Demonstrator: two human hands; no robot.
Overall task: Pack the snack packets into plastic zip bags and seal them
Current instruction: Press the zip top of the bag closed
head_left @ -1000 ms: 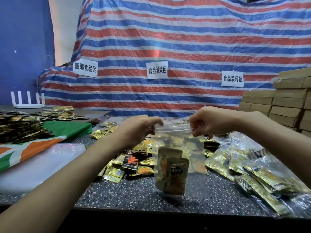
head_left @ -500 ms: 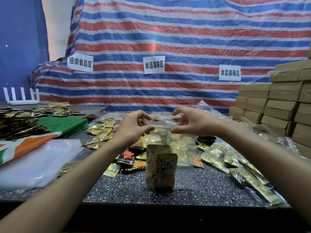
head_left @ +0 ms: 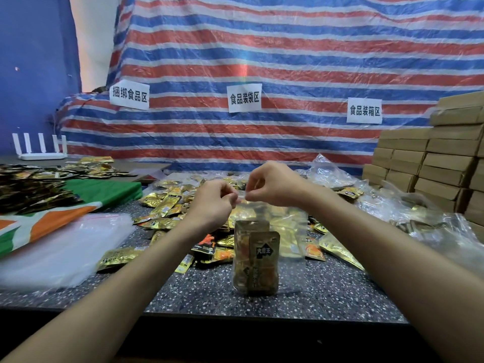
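Note:
A clear plastic zip bag (head_left: 289, 231) hangs upright over the speckled table (head_left: 209, 297), its bottom resting near the front edge. Inside it stand brown and gold snack packets (head_left: 258, 260). My left hand (head_left: 212, 205) and my right hand (head_left: 272, 183) pinch the bag's top strip, their fingertips almost touching at the middle of the strip. Behind the bag lies a heap of loose gold snack packets (head_left: 167, 205).
A stack of empty clear zip bags (head_left: 60, 247) lies at the left on a green, white and orange cloth (head_left: 78, 203). Filled plastic bags (head_left: 419, 221) pile up at the right beside stacked cardboard boxes (head_left: 440, 166). A striped tarp (head_left: 288, 61) hangs behind.
My hands have slid together along the bag's top strip, from its two ends to its middle. The bag has stayed upright over the table.

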